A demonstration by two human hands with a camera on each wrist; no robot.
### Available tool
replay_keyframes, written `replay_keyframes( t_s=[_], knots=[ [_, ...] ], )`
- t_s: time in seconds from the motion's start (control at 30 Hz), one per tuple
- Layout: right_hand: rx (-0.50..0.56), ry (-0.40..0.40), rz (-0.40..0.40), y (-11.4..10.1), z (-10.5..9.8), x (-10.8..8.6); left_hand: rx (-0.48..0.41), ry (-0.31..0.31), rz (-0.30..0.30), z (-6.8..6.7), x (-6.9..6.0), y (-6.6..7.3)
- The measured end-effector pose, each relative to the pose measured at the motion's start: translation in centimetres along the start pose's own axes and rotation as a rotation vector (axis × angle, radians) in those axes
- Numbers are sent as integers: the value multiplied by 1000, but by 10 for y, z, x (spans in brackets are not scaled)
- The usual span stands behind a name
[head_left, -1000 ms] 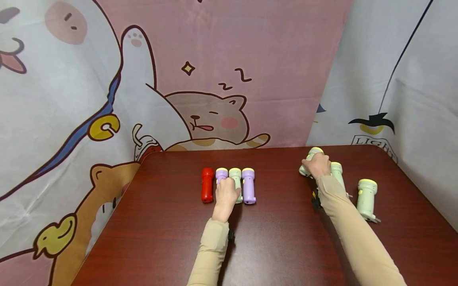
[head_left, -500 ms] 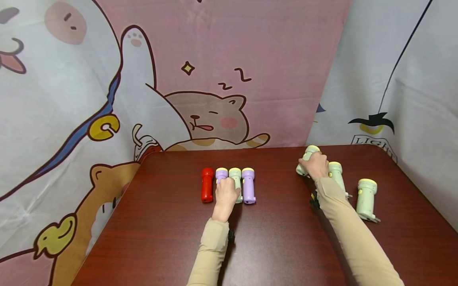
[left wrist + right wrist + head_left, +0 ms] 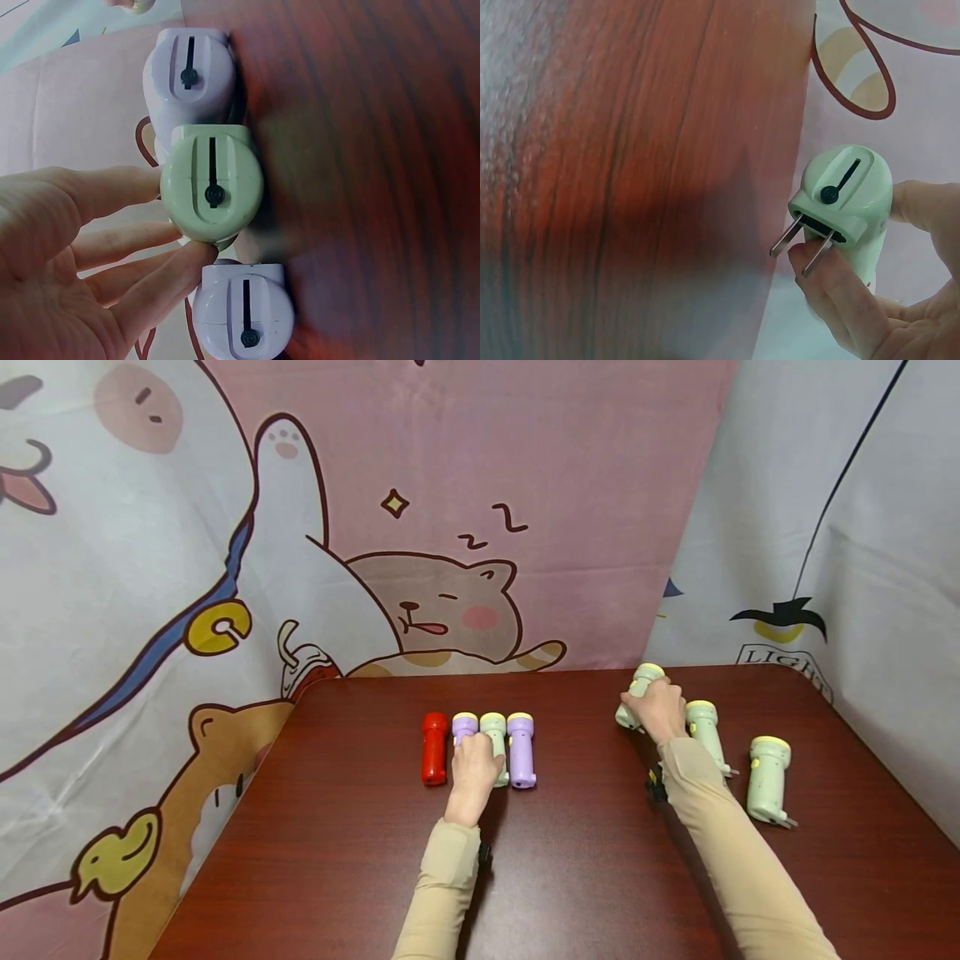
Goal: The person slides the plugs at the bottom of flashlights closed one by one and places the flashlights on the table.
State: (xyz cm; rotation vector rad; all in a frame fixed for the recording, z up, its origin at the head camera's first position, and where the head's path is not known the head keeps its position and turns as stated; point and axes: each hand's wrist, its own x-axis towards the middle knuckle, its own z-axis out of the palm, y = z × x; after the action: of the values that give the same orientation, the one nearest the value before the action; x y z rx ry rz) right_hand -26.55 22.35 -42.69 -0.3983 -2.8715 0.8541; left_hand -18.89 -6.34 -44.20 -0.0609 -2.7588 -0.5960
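A row of flashlights lies left of the table's middle: a red flashlight [image 3: 434,748], a purple flashlight [image 3: 465,724], a light green flashlight [image 3: 493,727] and a second purple flashlight [image 3: 521,752]. My left hand [image 3: 475,772] grips the green one with thumb and fingers, seen end-on [image 3: 225,169] in the left wrist view. Near the table's back edge, my right hand [image 3: 660,708] holds another light green flashlight [image 3: 641,683], tilted. Its two metal plug prongs [image 3: 817,251] stick out in the right wrist view.
Two more light green flashlights lie to the right: one [image 3: 705,731] beside my right forearm, another [image 3: 769,777] closer to the table's right edge, its prongs out. A cartoon-printed cloth [image 3: 585,527] hangs behind the dark wooden table [image 3: 585,860].
My right hand has shifted slightly left and toward the back with its green flashlight. The left hand and the row of flashlights have stayed in place.
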Motion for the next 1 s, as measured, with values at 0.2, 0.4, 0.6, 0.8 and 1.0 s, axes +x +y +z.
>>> replay_keyframes(
  t_s=[0.2,0.4,0.6,0.8,1.0],
  knots=[
    [22,-2,-1,-5,0,-6,4,-1,0,0,-1,0],
    [32,-5,-27,-7,2,-11,15,17,15,-2,-2,2],
    [45,-1,-36,-10,3,-17,44,32,21,0,-3,2],
    [59,1,-30,-14,5,-22,43,35,16,1,-3,3],
    [67,-2,-39,-18,7,-27,45,33,7,1,-2,2]
  ],
)
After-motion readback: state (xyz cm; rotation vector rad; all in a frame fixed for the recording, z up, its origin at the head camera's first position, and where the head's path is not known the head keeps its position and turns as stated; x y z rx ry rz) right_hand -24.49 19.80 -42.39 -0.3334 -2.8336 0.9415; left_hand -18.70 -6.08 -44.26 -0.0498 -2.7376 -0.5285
